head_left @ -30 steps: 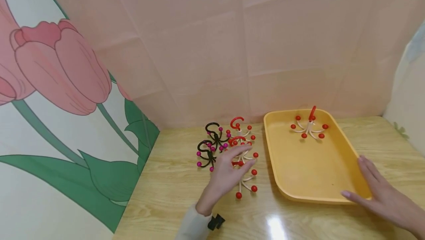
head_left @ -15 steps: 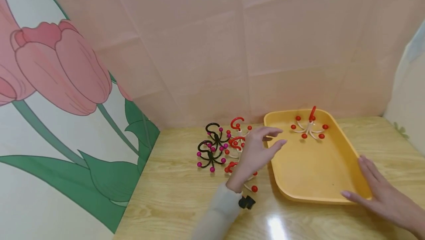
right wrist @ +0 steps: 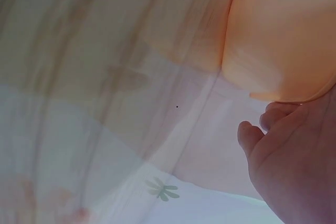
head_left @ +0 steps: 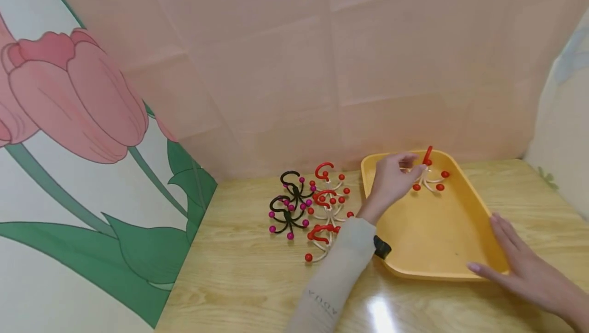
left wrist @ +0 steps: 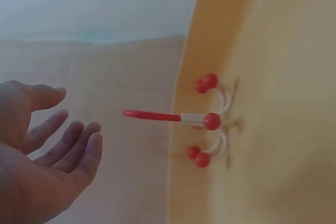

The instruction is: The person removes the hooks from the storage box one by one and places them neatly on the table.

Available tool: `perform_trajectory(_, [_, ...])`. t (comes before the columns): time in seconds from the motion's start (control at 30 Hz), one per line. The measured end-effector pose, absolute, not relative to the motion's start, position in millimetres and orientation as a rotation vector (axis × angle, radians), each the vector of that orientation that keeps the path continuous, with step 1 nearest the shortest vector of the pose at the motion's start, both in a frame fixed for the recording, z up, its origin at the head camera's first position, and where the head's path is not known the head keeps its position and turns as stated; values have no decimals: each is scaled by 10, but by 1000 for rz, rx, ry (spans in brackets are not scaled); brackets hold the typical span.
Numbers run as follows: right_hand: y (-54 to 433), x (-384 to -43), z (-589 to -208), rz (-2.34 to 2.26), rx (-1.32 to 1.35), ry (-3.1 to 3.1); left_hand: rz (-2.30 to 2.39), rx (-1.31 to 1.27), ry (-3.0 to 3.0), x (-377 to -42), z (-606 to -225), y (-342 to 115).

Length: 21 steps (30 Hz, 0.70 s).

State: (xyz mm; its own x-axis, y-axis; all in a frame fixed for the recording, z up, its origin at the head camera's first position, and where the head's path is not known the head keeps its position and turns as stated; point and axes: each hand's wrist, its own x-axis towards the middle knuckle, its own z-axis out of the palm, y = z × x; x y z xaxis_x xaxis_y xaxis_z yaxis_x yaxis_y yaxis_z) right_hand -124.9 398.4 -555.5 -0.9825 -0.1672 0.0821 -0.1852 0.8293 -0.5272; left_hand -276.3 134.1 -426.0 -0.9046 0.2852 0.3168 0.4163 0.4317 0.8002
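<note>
A red-and-white multi-arm hook hanger (head_left: 427, 177), its curved arms tipped with red balls, stands upright in the far end of the yellow tray (head_left: 444, 241). My left hand (head_left: 394, 175) is over that end, overlapping the hanger in the head view. In the left wrist view, the spread fingers (left wrist: 86, 153) of this hand are apart from the hanger's red hook (left wrist: 152, 115), with nothing between them. At the tray's near right corner, my right hand (head_left: 529, 266) holds the rim, thumb over the front edge and fingers along the right side.
Left of the tray, three red-and-white hangers (head_left: 329, 215) stand in a column, the nearest partly behind my left sleeve (head_left: 338, 266). Beside them are two black hangers (head_left: 288, 215) with magenta balls. A pinkish cloth (head_left: 267, 67) hangs behind the wooden table (head_left: 230, 271).
My left hand has moved from above the red-and-white hangers on the table, rightward and away from me, to the one in the tray. The right hand keeps its place at the tray corner.
</note>
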Motion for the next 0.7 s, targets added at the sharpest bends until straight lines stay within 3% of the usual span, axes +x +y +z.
perform_trajectory(0.27, [3972, -1212, -5553, 862, 308, -2936, -1433, -482, -2602, -3000, -4423, 1706])
perform_trajectory(0.7, [3970, -1192, -5529, 874, 311, -2919, -1452, -330, -2649, -3168, -4601, 1890])
